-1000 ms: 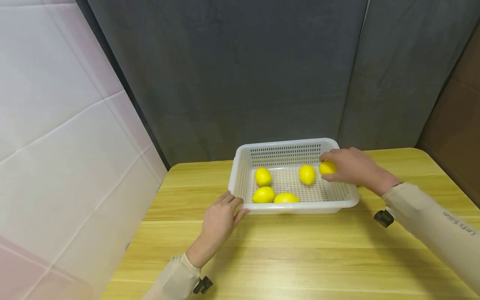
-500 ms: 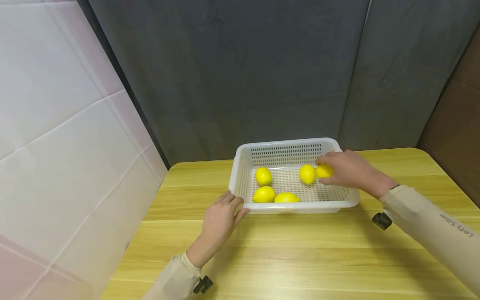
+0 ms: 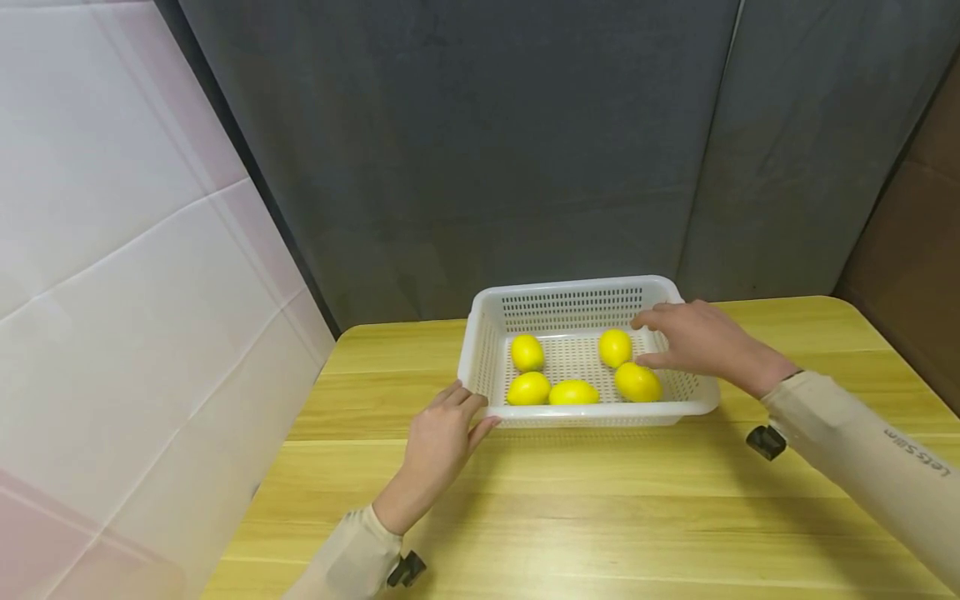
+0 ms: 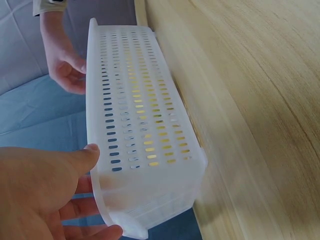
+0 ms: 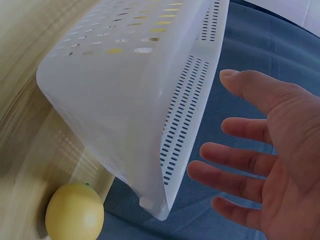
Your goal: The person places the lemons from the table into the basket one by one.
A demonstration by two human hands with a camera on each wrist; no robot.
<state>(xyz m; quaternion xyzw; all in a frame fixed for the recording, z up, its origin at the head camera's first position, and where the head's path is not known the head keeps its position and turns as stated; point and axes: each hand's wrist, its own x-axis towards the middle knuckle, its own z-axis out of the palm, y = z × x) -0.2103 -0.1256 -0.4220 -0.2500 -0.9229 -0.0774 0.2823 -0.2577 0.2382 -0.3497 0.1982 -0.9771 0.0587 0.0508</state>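
A white perforated plastic basket (image 3: 581, 409) sits on the table, with several yellow lemons on its floor. My left hand (image 3: 438, 442) grips the basket's near left corner; in the left wrist view its thumb (image 4: 89, 156) lies on the rim. Above the basket's right end hovers my right hand (image 3: 697, 337), fingers spread and nothing held. Just below its thumb lies one lemon (image 3: 638, 382), and another lemon (image 3: 615, 348) is behind that. The left half holds a back lemon (image 3: 527, 353), a front lemon (image 3: 528, 389) and a lemon along the front wall (image 3: 573, 392).
Another yellow fruit (image 5: 75, 212) lies on the table outside the basket's right end; the head view does not show it. The wooden table (image 3: 555, 508) reaches a dark grey partition (image 3: 487, 167) behind. A pale panel (image 3: 135, 275) stands left, a brown one (image 3: 911, 242) right.
My right hand moved slightly left with a lemon, then let go of it. That lemon now lies at the basket's front right. My left hand has stayed on the corner.
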